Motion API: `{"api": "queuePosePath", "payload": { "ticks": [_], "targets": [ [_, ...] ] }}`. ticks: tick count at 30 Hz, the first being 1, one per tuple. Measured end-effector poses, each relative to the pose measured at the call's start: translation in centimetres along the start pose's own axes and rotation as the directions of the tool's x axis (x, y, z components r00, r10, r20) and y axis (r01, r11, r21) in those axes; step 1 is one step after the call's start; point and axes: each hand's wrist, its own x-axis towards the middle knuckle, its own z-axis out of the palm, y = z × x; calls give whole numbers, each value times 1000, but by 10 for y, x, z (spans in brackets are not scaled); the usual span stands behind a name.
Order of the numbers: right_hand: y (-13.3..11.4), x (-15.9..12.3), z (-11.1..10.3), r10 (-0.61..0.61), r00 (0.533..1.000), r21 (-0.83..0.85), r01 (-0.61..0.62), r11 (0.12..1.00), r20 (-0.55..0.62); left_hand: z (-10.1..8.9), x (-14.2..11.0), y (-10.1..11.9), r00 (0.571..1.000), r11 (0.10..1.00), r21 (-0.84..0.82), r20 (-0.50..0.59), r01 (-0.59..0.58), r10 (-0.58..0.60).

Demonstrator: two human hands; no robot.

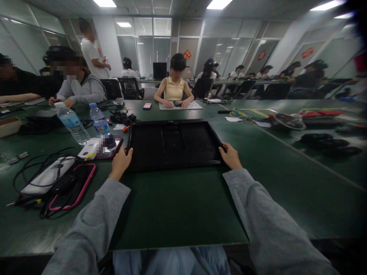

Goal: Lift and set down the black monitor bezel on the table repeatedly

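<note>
A black, shallow rectangular tray-like panel (146, 143) with a raised rim and two thin lines running across its inside lies on the green table in front of me. It could be a shell or a tray; its exact kind I cannot tell. At its left edge my left hand (122, 161) is closed round the rim, thumb on the near side. My right hand (231, 154) grips the opposite edge near the front right corner, with some fingertips hidden behind the rim. Close to my left hand lies a phone (117, 149) with a dark, reddish edge.
Two water bottles (73, 124) stand at the left. Nearer me are a pink-rimmed phone (87, 183), a white power bank (48, 175) and tangled black cables (21, 183). Across the green table (183, 214) sits a person (174, 89). Loose wires (246, 114) and dark items (323, 143) lie right.
</note>
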Motion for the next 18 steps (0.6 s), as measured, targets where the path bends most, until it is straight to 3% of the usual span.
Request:
{"api": "queuePosePath", "payload": {
  "ticks": [7,9,14,18],
  "targets": [
    [1,-1,0,1,1000,2,-1,1000,13,-4,-8,5,998,997,59,-39,-43,46],
    [0,-2,-1,3,1000,-17,-3,1000,12,-6,-12,10,990,992,98,-103,-82,93],
    [-6,-4,-1,-39,999,-81,36,996,-27,-12,-28,29,902,953,223,-337,-203,271],
    [-25,-6,-5,-124,980,-168,98,981,-153,-12,-36,40,853,916,241,-346,-322,391]
  ]
}}
